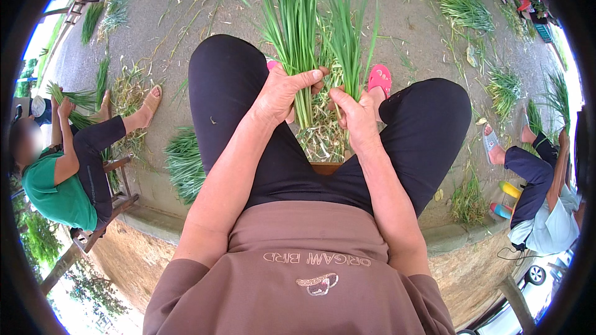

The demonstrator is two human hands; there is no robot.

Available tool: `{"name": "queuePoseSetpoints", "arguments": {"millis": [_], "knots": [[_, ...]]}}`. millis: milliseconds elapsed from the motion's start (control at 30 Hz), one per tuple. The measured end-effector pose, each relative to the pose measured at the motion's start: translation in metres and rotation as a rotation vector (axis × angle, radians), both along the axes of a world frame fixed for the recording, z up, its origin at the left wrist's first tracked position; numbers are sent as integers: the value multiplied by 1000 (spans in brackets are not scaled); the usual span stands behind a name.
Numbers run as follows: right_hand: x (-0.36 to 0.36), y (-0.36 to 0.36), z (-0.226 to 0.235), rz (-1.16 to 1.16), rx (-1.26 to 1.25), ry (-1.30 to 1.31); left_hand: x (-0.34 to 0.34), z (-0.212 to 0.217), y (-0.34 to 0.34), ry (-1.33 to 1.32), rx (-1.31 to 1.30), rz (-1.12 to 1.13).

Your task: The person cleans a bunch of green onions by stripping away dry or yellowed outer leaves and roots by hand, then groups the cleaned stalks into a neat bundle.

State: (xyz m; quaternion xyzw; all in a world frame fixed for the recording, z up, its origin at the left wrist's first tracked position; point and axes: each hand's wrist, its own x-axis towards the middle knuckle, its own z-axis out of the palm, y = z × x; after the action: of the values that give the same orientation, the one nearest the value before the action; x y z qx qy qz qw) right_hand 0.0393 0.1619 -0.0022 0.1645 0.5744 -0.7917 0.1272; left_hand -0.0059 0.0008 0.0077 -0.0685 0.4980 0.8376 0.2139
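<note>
My left hand is closed round the lower part of a thick bundle of long green chives, whose pale stem ends stick out below the fist. A smaller bunch of chives is in my right hand, its leaves fanning upward and its lower ends hidden by the fingers. Both hands are close together between my knees, the left thumb stretched toward the right-hand bunch. Beneath them lies a heap of pale trimmings on the ground.
Left of my leg lies a pile of chives. More chive piles are strewn on the grey ground. At the left a person in green sits handling chives; another person sits at the right. A low concrete edge runs behind me.
</note>
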Motion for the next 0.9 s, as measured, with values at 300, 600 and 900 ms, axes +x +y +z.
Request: {"name": "queuePoseSetpoints", "arguments": {"millis": [300, 600, 900], "knots": [[-4, 8, -5, -225, -139, -56, -4, -2, -6, -21, -30, 128], [-1, 3, -2, -88, -153, -2, -5, -6, -3, -84, -4, 180], [2, -1, 0, -29, 67, 49, 1, 3, 3, -47, -14, -7]]}}
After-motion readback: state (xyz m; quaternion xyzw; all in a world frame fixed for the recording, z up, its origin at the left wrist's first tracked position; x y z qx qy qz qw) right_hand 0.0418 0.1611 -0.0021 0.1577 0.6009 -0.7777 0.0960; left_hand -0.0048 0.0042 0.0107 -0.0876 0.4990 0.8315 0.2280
